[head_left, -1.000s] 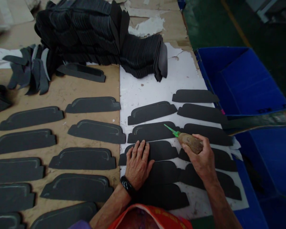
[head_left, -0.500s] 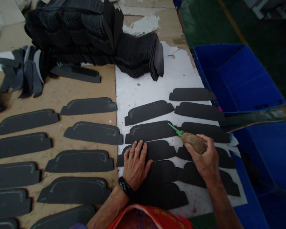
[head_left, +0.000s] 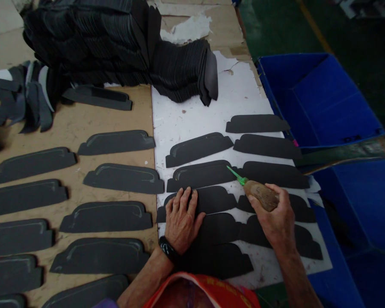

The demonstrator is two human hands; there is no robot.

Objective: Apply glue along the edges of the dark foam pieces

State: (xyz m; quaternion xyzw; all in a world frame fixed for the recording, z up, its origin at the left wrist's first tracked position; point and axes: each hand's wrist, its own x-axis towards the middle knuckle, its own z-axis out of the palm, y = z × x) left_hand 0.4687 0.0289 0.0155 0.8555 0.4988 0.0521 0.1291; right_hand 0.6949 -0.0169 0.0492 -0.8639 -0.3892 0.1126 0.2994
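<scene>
My left hand point(head_left: 182, 218), with a black band on the wrist, lies flat with fingers stretched on a black shaped piece point(head_left: 216, 200). In my right hand point(head_left: 277, 218) is a brown bottle point(head_left: 261, 195) with a thin green nozzle point(head_left: 237, 175). The nozzle tip is at the right part of the upper edge of another black piece point(head_left: 202, 176), which bears a faint line along its left edge. Whether the tip touches it, I cannot tell. More black pieces lie in rows around both hands, and those on the left carry pale lines near their edges.
A big stack of black pieces point(head_left: 93, 40) stands at the back left, with loose pieces point(head_left: 35, 96) beside it. Blue bins point(head_left: 321, 100) stand right of the table, whose surface is brown board point(head_left: 115, 117) and white sheet point(head_left: 192, 117). Red cloth shows at the bottom.
The view has shifted slightly. The nozzle tip sits a little further right along the black piece's upper edge. My left hand rests on the same piece, and the bottle is still held.
</scene>
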